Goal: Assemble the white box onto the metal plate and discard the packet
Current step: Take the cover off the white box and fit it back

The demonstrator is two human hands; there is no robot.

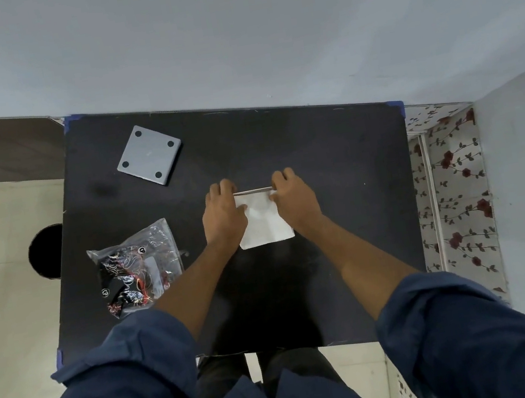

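A white packet [267, 225] lies in the middle of the black table [339, 186]. My left hand [223, 212] pinches its upper left corner and my right hand [294, 198] pinches its upper right corner, so the top edge is stretched between them. A grey square metal plate [149, 155] with round black marks near its corners rests flat at the far left of the table, apart from both hands. The white box is not visible; whether it is inside the packet I cannot tell.
A clear plastic bag [139, 268] holding black, red and white items lies at the table's left front. A round black object [46, 252] sits on the floor left of the table. A wall runs behind the table, and floral covering [450, 188] hangs at right.
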